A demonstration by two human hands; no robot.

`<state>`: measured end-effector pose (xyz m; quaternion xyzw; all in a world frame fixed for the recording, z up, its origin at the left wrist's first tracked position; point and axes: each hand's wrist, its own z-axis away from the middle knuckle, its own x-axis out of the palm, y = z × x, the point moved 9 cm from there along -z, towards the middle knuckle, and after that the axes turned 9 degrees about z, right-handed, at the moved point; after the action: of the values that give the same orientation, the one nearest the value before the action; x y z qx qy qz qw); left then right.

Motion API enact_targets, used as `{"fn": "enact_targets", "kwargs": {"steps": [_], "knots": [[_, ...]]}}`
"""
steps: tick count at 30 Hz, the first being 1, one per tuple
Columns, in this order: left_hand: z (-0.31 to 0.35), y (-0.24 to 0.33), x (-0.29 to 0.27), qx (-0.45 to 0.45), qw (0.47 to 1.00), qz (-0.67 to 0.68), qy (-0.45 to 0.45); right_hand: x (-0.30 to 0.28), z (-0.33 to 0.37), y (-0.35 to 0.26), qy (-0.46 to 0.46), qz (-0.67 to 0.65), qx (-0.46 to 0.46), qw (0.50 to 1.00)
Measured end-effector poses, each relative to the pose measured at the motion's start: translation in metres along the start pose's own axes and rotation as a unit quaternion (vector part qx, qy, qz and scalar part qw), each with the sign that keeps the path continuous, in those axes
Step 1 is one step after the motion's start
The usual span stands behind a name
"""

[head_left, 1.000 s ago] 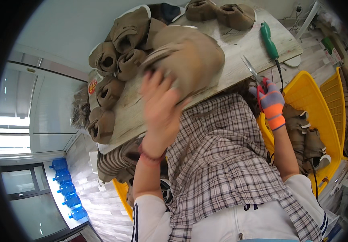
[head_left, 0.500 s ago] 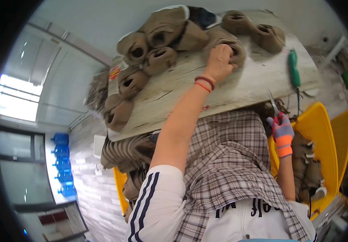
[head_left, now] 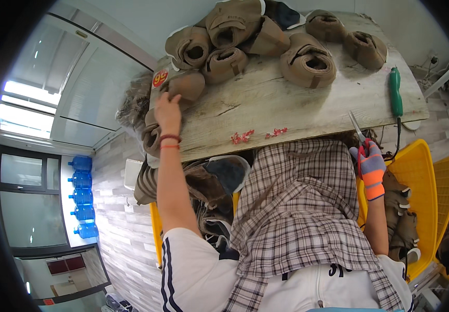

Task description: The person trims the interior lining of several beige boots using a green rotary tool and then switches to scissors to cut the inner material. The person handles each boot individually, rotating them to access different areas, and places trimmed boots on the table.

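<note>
Several tan felt boot uppers (head_left: 307, 65) are heaped along the far and left part of the grey wooden bench (head_left: 287, 106), openings mostly turned outward, probably so each can be picked off the pile one-handed. The left hand (head_left: 168, 110) is laid on one upper (head_left: 187, 86) at the bench's left corner, beside a small red-and-yellow round label (head_left: 160, 78); the fingers appear curled over the upper's edge, touching it, though a full grasp cannot be confirmed from this angle. A red band (head_left: 169, 138) is worn at that wrist.

The right hand (head_left: 371, 165), in an orange, blue and grey work glove, is held off the bench's near right edge with small snips (head_left: 357, 127) pinched in the closed fingers, blades pointing up toward the bench: kept ready, apparently, while the other hand fetches.

Small red scraps (head_left: 242, 137) are scattered near the front edge, most likely trimmings dropped where cutting is done. A green-handled tool (head_left: 395, 91) is parked at the right end, its cord hanging over the edge. Yellow crates (head_left: 421, 171) holding more uppers are placed right and low, within reach. More uppers are stacked under the bench on the left.
</note>
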<state>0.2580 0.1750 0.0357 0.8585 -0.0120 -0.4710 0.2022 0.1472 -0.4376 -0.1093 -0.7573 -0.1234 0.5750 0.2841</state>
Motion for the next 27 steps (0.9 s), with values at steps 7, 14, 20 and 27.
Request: {"fn": "enact_targets", "kwargs": {"steps": [7, 14, 20, 27], "knots": [[0.080, 0.017, -0.084, -0.228, 0.768, 0.582, -0.138, -0.048, 0.013, -0.107, -0.052, -0.074, -0.168, 0.982], [0.234, 0.038, -0.038, -0.372, 0.475, 0.729, -0.323, -0.074, 0.039, -0.209, -0.052, 0.007, -0.367, 0.929], [0.335, 0.038, 0.032, -0.459, 0.350, 0.726, -0.373, -0.013, 0.067, -0.212, -0.188, 0.138, -0.428, 0.873], [0.357, 0.029, 0.049, -0.491, 0.293, 0.756, -0.317, 0.035, 0.084, -0.208, -0.248, 0.205, -0.438, 0.840]]}}
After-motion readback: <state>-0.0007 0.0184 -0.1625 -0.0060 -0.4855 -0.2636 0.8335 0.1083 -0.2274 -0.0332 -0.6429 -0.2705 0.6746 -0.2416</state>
